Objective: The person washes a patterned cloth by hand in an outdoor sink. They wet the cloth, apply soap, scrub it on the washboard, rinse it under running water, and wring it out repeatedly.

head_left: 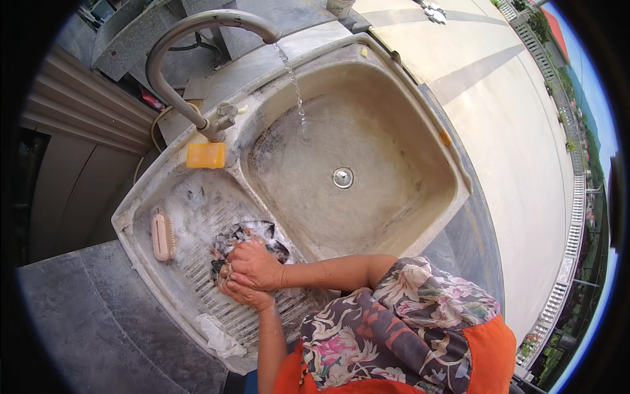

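Observation:
On the ribbed drainboard (pixel 216 308) of a worn, pale sink lies a wet, dark patterned cloth (pixel 226 241), bunched up and covered with suds. Both my hands are closed on it: my right hand (pixel 257 264) on the far side, my left hand (pixel 244 293) just nearer, the two touching. The fingers partly hide the cloth. To their left, a pink scrubbing brush (pixel 162 236) rests on the soapy board. An orange bar of soap (pixel 205 155) sits on the sink's ledge beside the tap base.
Water runs from a curved tap (pixel 187 26) into the large basin (pixel 387 217), which has a round metal drain (pixel 342 177). A crumpled white piece (pixel 220 336) lies on the board's near edge. Dark grey counter (pixel 85 308) borders the left; pale paving (pixel 518 164) lies at right.

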`<act>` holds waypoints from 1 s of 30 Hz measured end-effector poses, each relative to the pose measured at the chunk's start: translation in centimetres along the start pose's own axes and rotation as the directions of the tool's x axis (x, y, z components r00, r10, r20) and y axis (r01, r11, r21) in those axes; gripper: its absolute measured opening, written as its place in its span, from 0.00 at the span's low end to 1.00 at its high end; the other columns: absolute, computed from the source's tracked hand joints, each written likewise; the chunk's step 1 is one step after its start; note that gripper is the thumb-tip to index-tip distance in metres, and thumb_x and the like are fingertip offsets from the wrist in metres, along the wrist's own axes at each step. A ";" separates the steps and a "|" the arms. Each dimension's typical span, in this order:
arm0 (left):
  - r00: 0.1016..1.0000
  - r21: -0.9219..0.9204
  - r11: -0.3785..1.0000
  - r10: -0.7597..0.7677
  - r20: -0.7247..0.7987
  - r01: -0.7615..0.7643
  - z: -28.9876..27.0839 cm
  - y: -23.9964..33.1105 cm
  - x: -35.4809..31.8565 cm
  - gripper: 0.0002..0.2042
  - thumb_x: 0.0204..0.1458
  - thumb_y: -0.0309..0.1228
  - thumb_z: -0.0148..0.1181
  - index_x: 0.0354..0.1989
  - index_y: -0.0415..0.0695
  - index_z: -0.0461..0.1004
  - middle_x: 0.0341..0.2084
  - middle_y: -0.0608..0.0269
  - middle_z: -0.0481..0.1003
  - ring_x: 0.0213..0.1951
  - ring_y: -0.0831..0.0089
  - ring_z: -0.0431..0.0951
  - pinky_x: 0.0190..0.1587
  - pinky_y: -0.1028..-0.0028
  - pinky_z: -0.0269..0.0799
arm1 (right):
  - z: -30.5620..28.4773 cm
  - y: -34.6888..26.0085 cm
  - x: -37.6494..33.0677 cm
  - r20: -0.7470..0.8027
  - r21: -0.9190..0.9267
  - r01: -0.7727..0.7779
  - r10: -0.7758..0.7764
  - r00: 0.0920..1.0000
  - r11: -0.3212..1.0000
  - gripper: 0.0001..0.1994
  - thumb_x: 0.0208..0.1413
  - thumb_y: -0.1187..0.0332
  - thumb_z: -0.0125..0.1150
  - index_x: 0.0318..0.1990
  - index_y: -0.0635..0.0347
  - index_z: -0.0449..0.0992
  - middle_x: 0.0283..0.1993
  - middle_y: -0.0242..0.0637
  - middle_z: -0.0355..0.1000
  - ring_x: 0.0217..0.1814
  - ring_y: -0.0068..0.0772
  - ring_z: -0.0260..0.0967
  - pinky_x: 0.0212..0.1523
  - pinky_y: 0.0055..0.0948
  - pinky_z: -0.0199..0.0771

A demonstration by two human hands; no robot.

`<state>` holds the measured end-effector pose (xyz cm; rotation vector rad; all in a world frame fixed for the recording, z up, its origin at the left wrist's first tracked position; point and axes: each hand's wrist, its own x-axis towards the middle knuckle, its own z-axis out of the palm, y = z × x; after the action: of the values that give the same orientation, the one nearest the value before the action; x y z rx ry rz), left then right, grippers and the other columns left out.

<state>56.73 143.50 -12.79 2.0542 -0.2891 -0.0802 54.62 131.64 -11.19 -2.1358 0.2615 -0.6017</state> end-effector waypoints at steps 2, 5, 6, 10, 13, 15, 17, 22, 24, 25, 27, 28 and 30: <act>0.999 0.150 0.987 0.052 0.007 -0.052 1.9 -1.8 2.6 0.22 0.64 0.43 0.47 0.58 0.39 0.68 0.57 0.45 0.68 0.56 0.48 0.68 0.62 0.53 0.60 | 1.0 1.5 1.7 -0.021 0.004 -0.134 0.134 0.991 0.991 0.12 0.53 0.58 0.58 0.28 0.57 0.72 0.34 0.41 0.69 0.42 0.46 0.67 0.45 0.45 0.65; 0.997 0.230 0.973 -0.037 0.067 0.020 3.9 -4.8 11.3 0.22 0.58 0.39 0.55 0.58 0.40 0.69 0.55 0.48 0.71 0.54 0.51 0.71 0.58 0.51 0.63 | 2.3 3.9 8.4 0.000 -0.022 -0.372 0.372 0.928 0.928 0.11 0.53 0.60 0.58 0.28 0.58 0.72 0.32 0.43 0.68 0.40 0.48 0.68 0.43 0.45 0.68; 0.985 0.286 0.953 -0.135 0.110 0.099 4.0 -4.9 14.4 0.22 0.57 0.38 0.57 0.57 0.40 0.70 0.54 0.47 0.71 0.55 0.52 0.70 0.55 0.50 0.64 | 2.4 3.8 10.8 0.088 -0.081 -0.489 0.495 0.865 0.869 0.10 0.54 0.61 0.58 0.30 0.58 0.73 0.33 0.44 0.68 0.41 0.49 0.68 0.43 0.46 0.68; 0.973 0.709 0.676 0.051 0.225 -0.199 4.0 -4.8 20.7 0.18 0.55 0.36 0.60 0.51 0.39 0.72 0.52 0.48 0.72 0.54 0.55 0.70 0.49 0.50 0.66 | 5.3 7.3 14.4 0.085 -0.353 -0.183 0.226 0.970 0.918 0.17 0.55 0.55 0.59 0.37 0.62 0.74 0.52 0.49 0.68 0.62 0.53 0.62 0.56 0.53 0.62; 0.953 0.495 0.826 0.154 0.261 -0.269 2.3 -6.5 19.4 0.17 0.58 0.38 0.58 0.49 0.39 0.72 0.50 0.48 0.71 0.53 0.56 0.70 0.49 0.54 0.67 | 1.7 3.9 11.9 0.123 -0.452 -0.173 0.253 0.960 0.875 0.21 0.55 0.51 0.59 0.44 0.61 0.75 0.57 0.50 0.66 0.68 0.55 0.55 0.61 0.59 0.54; 0.904 0.176 0.983 -0.027 0.427 -0.054 1.0 -1.5 14.3 0.18 0.62 0.41 0.53 0.51 0.40 0.70 0.50 0.47 0.70 0.52 0.55 0.70 0.51 0.56 0.68 | -1.6 2.8 6.8 -0.037 -0.314 -0.226 0.226 0.973 0.922 0.22 0.55 0.48 0.59 0.46 0.57 0.76 0.57 0.49 0.65 0.69 0.56 0.52 0.61 0.62 0.51; 0.965 -0.026 0.971 0.239 0.106 -0.237 0.3 -2.8 7.1 0.22 0.64 0.46 0.47 0.52 0.37 0.69 0.50 0.46 0.69 0.51 0.55 0.72 0.53 0.58 0.68 | -2.6 0.0 2.5 -0.075 -0.098 -0.120 0.113 0.991 0.988 0.20 0.56 0.47 0.58 0.38 0.57 0.75 0.54 0.45 0.66 0.64 0.54 0.57 0.61 0.57 0.53; 0.988 -0.204 0.968 -0.129 0.082 0.143 2.6 -0.6 5.4 0.18 0.65 0.40 0.46 0.39 0.34 0.72 0.34 0.54 0.75 0.35 0.63 0.75 0.40 0.63 0.71 | 0.8 1.0 2.8 -0.244 0.143 -0.129 0.161 0.956 0.981 0.10 0.52 0.65 0.61 0.29 0.61 0.70 0.38 0.45 0.68 0.41 0.51 0.63 0.43 0.41 0.65; 0.970 -0.451 0.859 -0.207 0.126 0.242 4.3 -2.2 11.3 0.13 0.64 0.35 0.50 0.35 0.37 0.72 0.29 0.56 0.75 0.32 0.63 0.75 0.38 0.63 0.71 | 2.0 3.0 7.7 -0.195 -0.063 -0.104 0.090 0.977 0.993 0.08 0.51 0.67 0.60 0.27 0.60 0.70 0.33 0.43 0.66 0.39 0.50 0.63 0.41 0.45 0.64; 0.929 -0.750 0.566 -0.323 0.181 0.343 5.3 -2.4 14.7 0.10 0.63 0.34 0.52 0.36 0.38 0.71 0.29 0.55 0.76 0.33 0.61 0.76 0.38 0.63 0.72 | 2.8 4.1 10.0 -0.156 -0.162 -0.078 0.052 0.986 0.984 0.07 0.52 0.66 0.58 0.29 0.59 0.71 0.34 0.43 0.68 0.40 0.50 0.64 0.43 0.44 0.65; 0.977 0.346 0.925 0.094 0.190 -0.156 5.8 -1.2 18.9 0.13 0.56 0.35 0.56 0.48 0.45 0.70 0.42 0.54 0.77 0.46 0.51 0.77 0.46 0.58 0.69 | 3.5 7.5 13.1 -0.121 -0.364 -0.135 0.097 0.988 0.921 0.10 0.53 0.63 0.57 0.35 0.62 0.73 0.41 0.46 0.71 0.49 0.51 0.65 0.52 0.43 0.65; 0.964 0.510 0.824 0.150 0.221 -0.245 5.2 -0.9 19.4 0.17 0.56 0.38 0.54 0.52 0.46 0.71 0.48 0.56 0.75 0.54 0.55 0.72 0.52 0.56 0.63 | 3.3 6.8 13.6 -0.111 -0.455 -0.147 0.108 0.988 0.878 0.15 0.54 0.60 0.57 0.40 0.63 0.74 0.49 0.51 0.69 0.56 0.53 0.63 0.59 0.47 0.60; 0.905 0.420 0.848 0.147 0.400 -0.324 3.1 -3.7 19.1 0.17 0.57 0.40 0.53 0.52 0.46 0.72 0.52 0.56 0.72 0.57 0.54 0.68 0.55 0.55 0.59 | 1.1 5.2 12.5 0.042 -0.544 -0.137 0.191 0.981 0.827 0.27 0.57 0.48 0.55 0.51 0.65 0.73 0.58 0.56 0.65 0.66 0.60 0.54 0.63 0.59 0.51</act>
<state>75.29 138.04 -16.30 2.4709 -0.8664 -0.2481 66.15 124.42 -11.91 -2.6400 0.6181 -0.3440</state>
